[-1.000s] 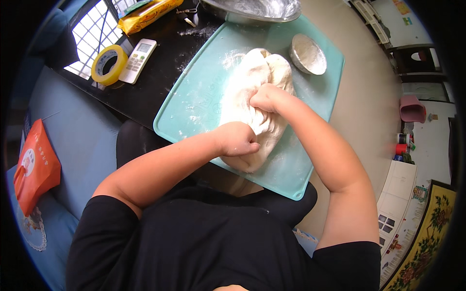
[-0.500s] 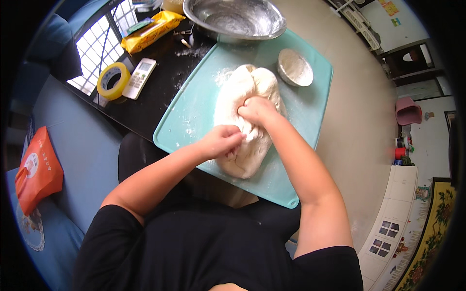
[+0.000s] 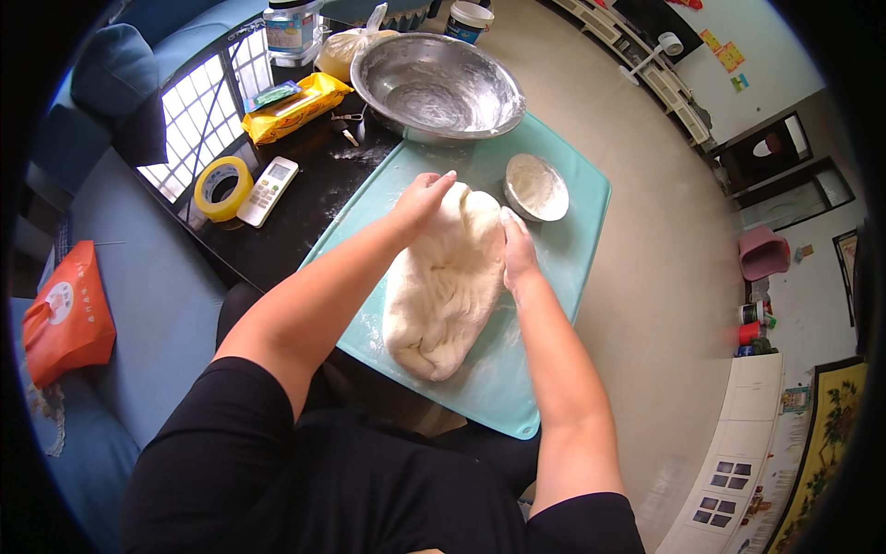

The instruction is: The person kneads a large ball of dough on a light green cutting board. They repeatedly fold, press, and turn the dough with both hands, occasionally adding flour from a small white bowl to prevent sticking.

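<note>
Centrally in frame, the dough (image 3: 441,291) lies between two separated hands: left hand (image 3: 426,197) at its upper-left edge, right hand (image 3: 519,247) at its upper-right; grip closure cannot be determined.

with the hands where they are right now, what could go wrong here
The right hand is close to the small bowl of white powder and might knock it over. The near corner of the teal mat seems to jut past the black table, so pressing on the dough could tip it.

Two hands (image 3: 425,199) (image 3: 520,247), one dough (image 3: 443,286), two bowls (image 3: 434,134) (image 3: 556,212), one board (image 3: 570,245)
</note>
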`<state>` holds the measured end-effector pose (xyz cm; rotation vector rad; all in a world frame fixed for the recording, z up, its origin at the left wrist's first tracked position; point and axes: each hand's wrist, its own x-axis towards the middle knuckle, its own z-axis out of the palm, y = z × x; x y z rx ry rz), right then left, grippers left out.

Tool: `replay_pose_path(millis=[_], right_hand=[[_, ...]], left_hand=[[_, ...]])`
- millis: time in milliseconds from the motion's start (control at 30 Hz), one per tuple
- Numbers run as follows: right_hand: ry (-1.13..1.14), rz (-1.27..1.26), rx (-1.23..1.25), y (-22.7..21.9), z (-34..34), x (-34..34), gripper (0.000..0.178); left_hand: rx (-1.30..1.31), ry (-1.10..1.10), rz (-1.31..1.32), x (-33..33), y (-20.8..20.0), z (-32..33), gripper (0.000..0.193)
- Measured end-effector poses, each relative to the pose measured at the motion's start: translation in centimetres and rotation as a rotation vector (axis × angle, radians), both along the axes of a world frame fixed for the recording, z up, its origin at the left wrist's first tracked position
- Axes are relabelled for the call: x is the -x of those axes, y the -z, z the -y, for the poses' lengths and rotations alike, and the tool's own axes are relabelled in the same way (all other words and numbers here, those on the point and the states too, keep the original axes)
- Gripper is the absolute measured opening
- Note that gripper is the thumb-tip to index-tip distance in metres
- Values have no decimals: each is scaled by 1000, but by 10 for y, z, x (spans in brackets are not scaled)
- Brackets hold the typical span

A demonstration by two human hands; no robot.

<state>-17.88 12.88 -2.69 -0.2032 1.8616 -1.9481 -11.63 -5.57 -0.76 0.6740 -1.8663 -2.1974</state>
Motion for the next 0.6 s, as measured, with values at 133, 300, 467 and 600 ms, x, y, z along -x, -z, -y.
replay_pose_path(millis=[133, 300, 467, 600], right_hand=[[13, -65, 98, -63, -12, -54, 45], [-230, -528, -408, -46, -4, -79, 76], [-458, -884, -854, -43, -35, -110, 117], [-399, -1154, -842, -13, -47, -107, 119]], left_hand=[[49, 206, -57, -39, -29, -2, 54], [544, 285, -136, -71, -22, -36, 39], [1296, 461, -380, -124, -9, -28, 76], [1434, 563, -380, -126, -10, -20, 97]])
